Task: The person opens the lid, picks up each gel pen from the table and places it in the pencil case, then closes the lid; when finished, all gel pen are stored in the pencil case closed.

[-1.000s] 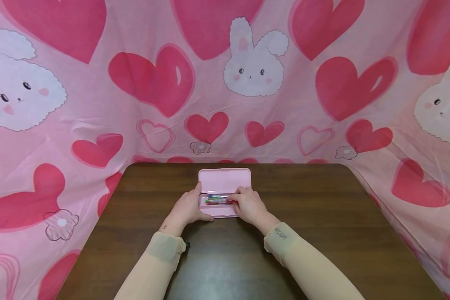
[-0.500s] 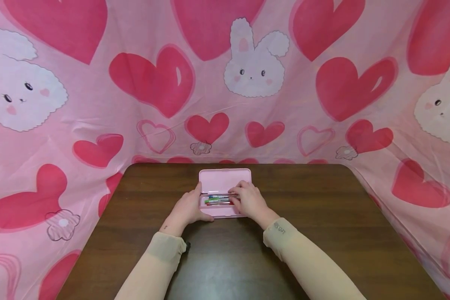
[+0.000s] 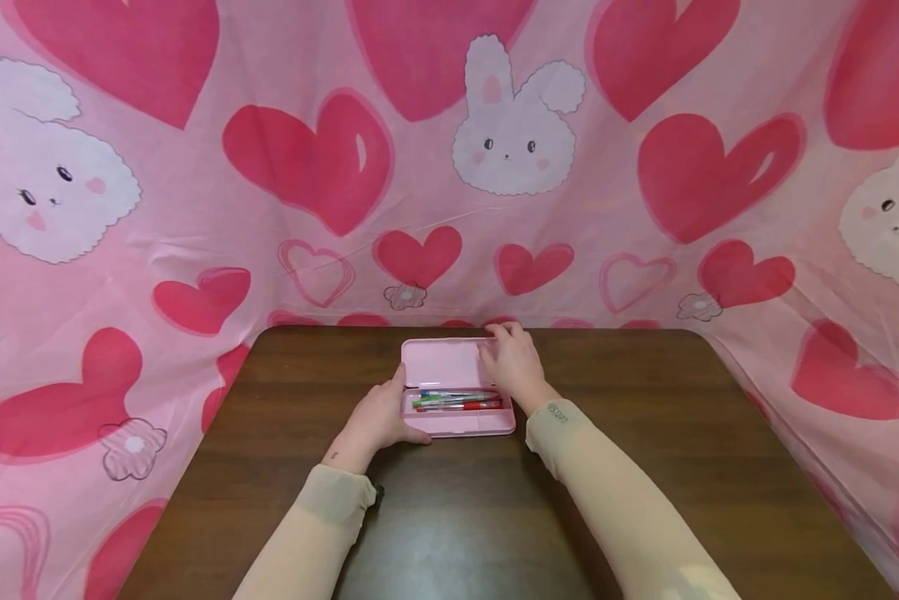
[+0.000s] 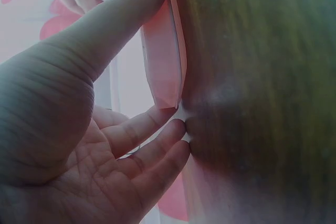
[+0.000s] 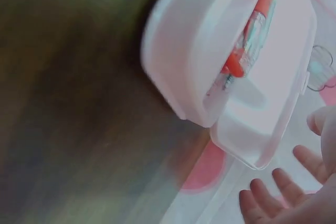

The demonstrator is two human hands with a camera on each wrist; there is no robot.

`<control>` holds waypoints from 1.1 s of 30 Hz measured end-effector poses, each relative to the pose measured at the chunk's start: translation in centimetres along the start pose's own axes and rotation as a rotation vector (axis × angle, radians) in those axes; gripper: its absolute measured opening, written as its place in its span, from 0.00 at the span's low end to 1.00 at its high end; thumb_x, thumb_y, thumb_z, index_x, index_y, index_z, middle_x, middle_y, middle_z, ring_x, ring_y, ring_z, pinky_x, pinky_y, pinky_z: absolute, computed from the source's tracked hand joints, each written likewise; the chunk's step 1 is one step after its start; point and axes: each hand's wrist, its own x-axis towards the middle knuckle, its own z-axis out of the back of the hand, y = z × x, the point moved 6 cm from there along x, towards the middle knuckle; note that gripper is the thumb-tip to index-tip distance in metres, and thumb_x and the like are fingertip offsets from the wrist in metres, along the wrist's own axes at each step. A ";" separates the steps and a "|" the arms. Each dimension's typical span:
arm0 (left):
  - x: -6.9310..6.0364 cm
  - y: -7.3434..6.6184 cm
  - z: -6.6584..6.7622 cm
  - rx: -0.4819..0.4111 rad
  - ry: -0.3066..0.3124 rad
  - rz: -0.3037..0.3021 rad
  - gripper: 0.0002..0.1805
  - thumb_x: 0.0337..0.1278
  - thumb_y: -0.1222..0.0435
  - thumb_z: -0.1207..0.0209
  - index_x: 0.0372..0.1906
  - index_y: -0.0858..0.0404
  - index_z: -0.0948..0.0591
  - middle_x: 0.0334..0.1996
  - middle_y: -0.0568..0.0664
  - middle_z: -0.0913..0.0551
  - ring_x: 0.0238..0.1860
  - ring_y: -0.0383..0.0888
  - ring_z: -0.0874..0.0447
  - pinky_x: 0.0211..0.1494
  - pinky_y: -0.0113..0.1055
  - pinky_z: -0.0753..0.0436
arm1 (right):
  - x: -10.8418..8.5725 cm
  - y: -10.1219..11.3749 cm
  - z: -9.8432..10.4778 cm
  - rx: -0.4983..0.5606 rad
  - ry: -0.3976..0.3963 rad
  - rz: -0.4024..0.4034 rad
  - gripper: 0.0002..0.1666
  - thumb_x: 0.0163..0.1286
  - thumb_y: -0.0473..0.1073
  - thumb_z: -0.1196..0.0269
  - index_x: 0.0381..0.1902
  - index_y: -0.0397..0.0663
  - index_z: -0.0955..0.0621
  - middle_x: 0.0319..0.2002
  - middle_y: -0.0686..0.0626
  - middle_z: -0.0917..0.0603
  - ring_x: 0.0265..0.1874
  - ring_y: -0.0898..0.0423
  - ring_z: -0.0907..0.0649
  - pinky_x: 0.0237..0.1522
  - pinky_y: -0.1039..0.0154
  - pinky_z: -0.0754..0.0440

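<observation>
A pink pencil case (image 3: pixel 460 426) lies on the table with its lid (image 3: pixel 443 363) raised at the back. Several pens (image 3: pixel 456 402) lie lengthwise in it, among them a red one and a green one. My left hand (image 3: pixel 377 417) grips the left end of the case, thumb at the front edge; in the left wrist view the thumb (image 4: pixel 105 27) lies along the case and a fingertip touches its end. At the lid's right end is my right hand (image 3: pixel 519 367). The right wrist view shows its fingers (image 5: pixel 286 187) spread, with a gap to the lid and nothing held.
The case stands toward the far edge of the brown wooden table (image 3: pixel 449 517). Behind and on both sides hangs a pink cloth (image 3: pixel 479 217) printed with hearts and rabbits.
My right hand has left the pens and moved up and back to the lid's right end. The pens now lie uncovered in the case. My left hand keeps its hold.
</observation>
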 end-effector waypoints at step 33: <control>0.1 0.8 -0.3 -0.087 0.001 0.058 0.80 0.33 0.50 0.09 0.88 0.49 0.53 0.64 0.54 0.15 0.61 0.53 0.15 0.75 0.61 0.18 | -0.5 -1.2 0.6 0.266 0.039 -0.136 0.24 0.82 0.56 0.37 0.61 0.43 0.13 0.59 0.37 0.10 0.59 0.39 0.13 0.66 0.40 0.16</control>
